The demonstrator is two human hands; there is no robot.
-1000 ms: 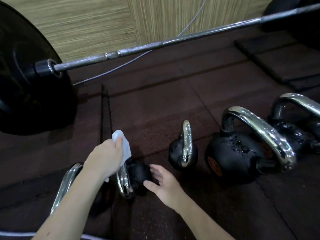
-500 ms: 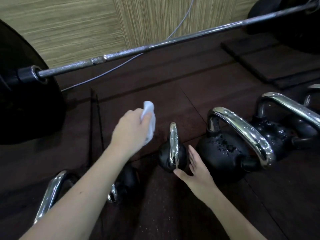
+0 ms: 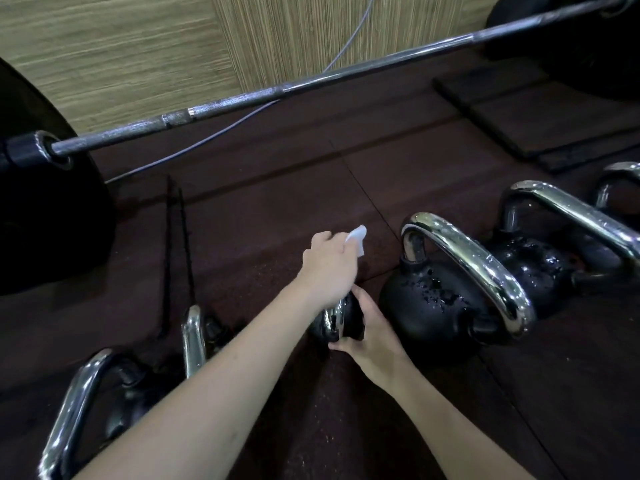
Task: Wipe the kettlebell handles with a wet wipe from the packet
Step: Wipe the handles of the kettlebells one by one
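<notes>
left hand point(image 3: 329, 268) pinches crumpled white wet wipe point(image 3: 357, 240) over small black chrome-handled kettlebell point(image 3: 351, 318), handle running near-far; right hand point(image 3: 375, 344) grips its body.

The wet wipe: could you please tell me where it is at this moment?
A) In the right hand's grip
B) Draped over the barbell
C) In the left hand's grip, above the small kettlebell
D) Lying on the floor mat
C: the wet wipe sticks out of the left hand, just above the small kettlebell that the right hand holds.
</notes>
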